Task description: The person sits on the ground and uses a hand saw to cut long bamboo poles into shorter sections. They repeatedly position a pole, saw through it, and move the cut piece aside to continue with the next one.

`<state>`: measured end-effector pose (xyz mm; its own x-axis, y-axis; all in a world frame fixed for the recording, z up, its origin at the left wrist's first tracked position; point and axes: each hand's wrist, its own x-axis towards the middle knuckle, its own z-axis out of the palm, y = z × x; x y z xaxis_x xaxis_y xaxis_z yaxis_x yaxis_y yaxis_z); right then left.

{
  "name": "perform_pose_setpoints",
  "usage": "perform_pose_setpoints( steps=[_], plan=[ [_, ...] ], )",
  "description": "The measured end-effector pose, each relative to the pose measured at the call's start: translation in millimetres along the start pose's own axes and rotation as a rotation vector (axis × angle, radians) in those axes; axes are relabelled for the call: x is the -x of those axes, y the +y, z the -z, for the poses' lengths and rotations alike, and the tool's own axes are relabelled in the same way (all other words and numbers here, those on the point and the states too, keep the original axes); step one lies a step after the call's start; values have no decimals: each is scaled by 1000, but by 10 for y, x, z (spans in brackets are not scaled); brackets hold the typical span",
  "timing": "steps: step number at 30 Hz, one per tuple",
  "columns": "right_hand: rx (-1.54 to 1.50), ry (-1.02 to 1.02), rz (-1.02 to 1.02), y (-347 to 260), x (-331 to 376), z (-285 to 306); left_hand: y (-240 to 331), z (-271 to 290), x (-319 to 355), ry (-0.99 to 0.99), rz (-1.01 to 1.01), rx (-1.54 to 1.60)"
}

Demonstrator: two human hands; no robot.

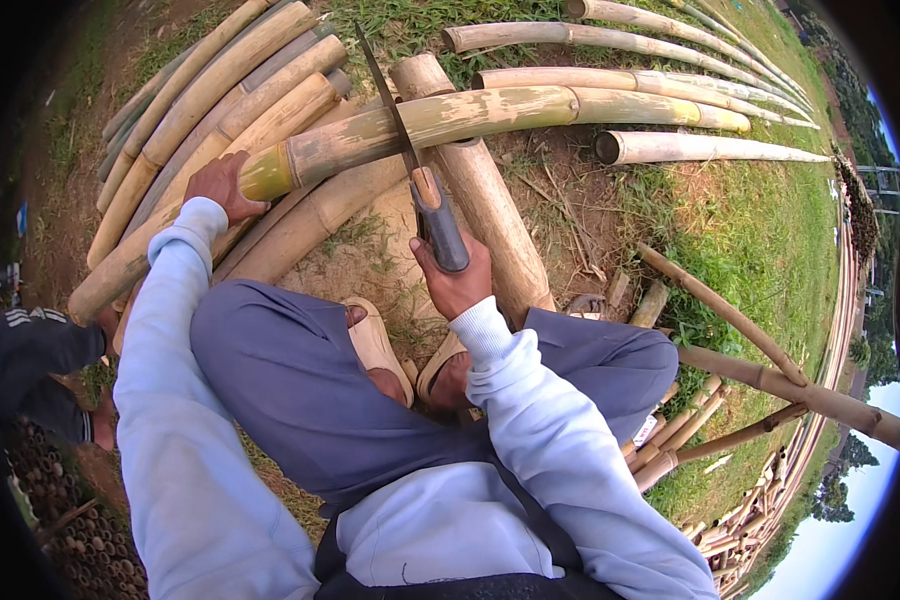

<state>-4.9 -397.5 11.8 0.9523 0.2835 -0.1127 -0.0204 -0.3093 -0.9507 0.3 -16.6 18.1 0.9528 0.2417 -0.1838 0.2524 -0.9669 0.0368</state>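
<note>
A thick green-and-tan bamboo pole (510, 112) lies crosswise in front of me, resting over another bamboo log (490, 210) that points away from me. My left hand (225, 188) is closed around the pole near its left end. In my right hand (457, 280) is a handsaw (440, 230), gripped by its dark handle with a wooden front part. Its long dark blade stands across the pole and points away from me, touching the pole just left of the log beneath. How deep the blade sits in the bamboo, I cannot tell.
Several cut bamboo poles (195, 125) lie stacked at the far left. More long poles (700, 148) stretch over grass to the right. A bamboo frame (770, 385) stands at right. Another person's dark-clothed leg (40, 345) is at the left edge, above piled bamboo ends (85, 545).
</note>
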Motion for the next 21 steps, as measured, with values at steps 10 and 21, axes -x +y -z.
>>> perform_pose_setpoints(
  steps=[10, 21],
  plan=[
    [119, -47, -38, -290, 1442, 706, -101, -125, 82, 64, -84, 43],
    [-8, -15, -88, -260, 866, 262, -119, -37, 58, -15, -53, 23]
  ],
)
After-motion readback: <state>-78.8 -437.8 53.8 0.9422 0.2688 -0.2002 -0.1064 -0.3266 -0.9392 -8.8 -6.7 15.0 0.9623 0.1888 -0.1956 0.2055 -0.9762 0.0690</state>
